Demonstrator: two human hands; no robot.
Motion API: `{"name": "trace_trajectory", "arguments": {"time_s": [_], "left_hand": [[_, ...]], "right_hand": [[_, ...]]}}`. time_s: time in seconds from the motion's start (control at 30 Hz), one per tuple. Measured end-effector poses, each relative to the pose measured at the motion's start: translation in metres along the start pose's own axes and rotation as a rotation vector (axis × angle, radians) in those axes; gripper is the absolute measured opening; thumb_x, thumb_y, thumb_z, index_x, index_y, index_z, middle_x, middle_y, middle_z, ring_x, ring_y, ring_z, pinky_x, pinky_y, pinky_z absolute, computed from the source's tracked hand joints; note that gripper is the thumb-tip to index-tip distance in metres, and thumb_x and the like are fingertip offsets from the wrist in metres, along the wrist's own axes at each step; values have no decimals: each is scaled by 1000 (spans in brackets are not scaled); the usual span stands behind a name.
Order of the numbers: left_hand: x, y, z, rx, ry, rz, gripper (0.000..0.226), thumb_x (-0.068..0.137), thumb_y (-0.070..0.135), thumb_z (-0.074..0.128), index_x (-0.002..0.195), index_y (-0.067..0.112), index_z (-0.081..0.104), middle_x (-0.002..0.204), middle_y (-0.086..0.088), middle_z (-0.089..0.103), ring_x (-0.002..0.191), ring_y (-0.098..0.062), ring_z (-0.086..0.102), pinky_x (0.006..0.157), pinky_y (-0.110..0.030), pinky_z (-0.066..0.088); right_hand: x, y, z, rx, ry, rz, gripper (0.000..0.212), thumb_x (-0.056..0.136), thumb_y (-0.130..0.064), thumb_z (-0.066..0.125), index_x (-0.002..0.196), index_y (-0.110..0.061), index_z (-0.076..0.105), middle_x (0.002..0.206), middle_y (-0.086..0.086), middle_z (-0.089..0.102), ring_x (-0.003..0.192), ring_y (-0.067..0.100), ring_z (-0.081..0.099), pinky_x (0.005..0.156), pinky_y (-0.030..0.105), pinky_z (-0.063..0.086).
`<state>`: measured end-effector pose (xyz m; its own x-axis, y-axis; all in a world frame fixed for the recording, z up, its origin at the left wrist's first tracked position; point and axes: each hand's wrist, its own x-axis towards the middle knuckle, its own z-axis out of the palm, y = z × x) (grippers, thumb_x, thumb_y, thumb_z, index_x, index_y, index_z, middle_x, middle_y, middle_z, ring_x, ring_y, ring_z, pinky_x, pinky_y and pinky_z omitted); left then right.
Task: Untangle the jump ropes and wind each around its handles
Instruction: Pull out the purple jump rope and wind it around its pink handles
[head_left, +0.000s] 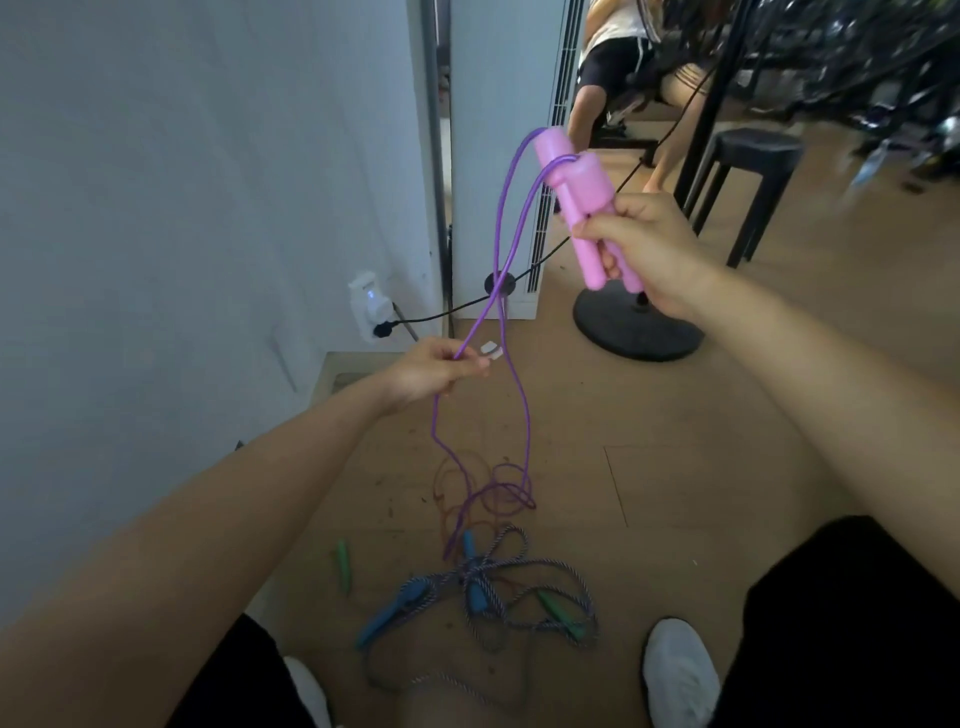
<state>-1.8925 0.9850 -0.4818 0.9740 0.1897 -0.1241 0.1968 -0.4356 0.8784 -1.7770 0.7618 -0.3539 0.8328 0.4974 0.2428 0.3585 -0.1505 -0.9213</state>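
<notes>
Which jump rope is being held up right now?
The purple rope with pink handles: the right hand grips both handles, the left hand pinches its cord. The blue-handled rope and green-handled rope lie untouched on the floor.

Black stool, round stand base — wall socket

pink handles: midsections covered by right hand fingers. purple rope below the handles runs into left hand, contact hidden by the fingers. Far below the handles, floor tangle is blurred, can't trace which cord joins the blue or green grips. orange rope faint. left shoe cut by bottom edge.
</notes>
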Motion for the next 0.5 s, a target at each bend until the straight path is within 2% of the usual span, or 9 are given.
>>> {"name": "trace_trajectory", "arguments": {"time_s": [0.07, 0.13, 0.2, 0.23, 0.3, 0.37, 0.5], "left_hand": [[-4, -20, -17, 26, 102, -71, 22, 97, 27, 63, 83, 14, 74, 73, -8, 55, 68, -17, 44, 63, -24, 39], [-9, -41, -40, 15, 205, -165, 19, 97, 22, 64, 82, 13, 73, 71, -4, 58, 67, -18, 49, 65, -25, 42], [-15, -49, -63, -103, 393, -219, 15, 91, 15, 68, 76, 14, 71, 57, 4, 57, 55, -19, 50, 63, -30, 46], [-16, -47, -73, -220, 541, -208, 16, 87, 10, 68, 72, 15, 68, 54, 3, 51, 52, -19, 46, 63, -31, 46], [-17, -37, -93, -420, 781, -146, 19, 83, 6, 66, 68, 17, 63, 59, 3, 45, 55, -15, 43, 61, -30, 44], [-20, -28, -100, -443, 794, -54, 19, 84, 10, 67, 69, 20, 61, 54, 10, 46, 56, -10, 42, 60, -25, 40], [-21, -26, -89, -478, 607, 37, 9, 87, 14, 69, 79, 17, 68, 49, 12, 38, 52, -10, 32, 57, -24, 32]], "right_hand": [[2, 10, -7, 11, 86, 43, 6, 87, -11, 65, 86, -7, 69, 71, 8, 59, 54, 15, 49, 49, 25, 41], [3, 23, -12, -16, 150, 99, 8, 87, -11, 64, 86, -5, 68, 62, 3, 58, 45, 9, 47, 46, 25, 37], [0, 40, -11, -102, 144, 186, 11, 88, -12, 62, 79, -6, 66, 50, -2, 57, 39, 7, 45, 43, 22, 34], [-2, 51, -9, -152, 114, 238, 12, 88, -13, 62, 79, -6, 66, 50, -1, 57, 40, 8, 45, 43, 22, 34], [-6, 79, -4, -269, -2, 340, 13, 88, -13, 64, 92, -3, 70, 68, 9, 65, 51, 15, 51, 48, 26, 39], [-13, 109, 3, -398, -154, 423, 17, 87, -14, 66, 100, -4, 70, 83, 15, 69, 59, 18, 57, 52, 28, 44], [-30, 147, 15, -584, -413, 507, 16, 93, -13, 60, 104, -4, 66, 73, 9, 61, 49, 14, 47, 43, 24, 37]]}}
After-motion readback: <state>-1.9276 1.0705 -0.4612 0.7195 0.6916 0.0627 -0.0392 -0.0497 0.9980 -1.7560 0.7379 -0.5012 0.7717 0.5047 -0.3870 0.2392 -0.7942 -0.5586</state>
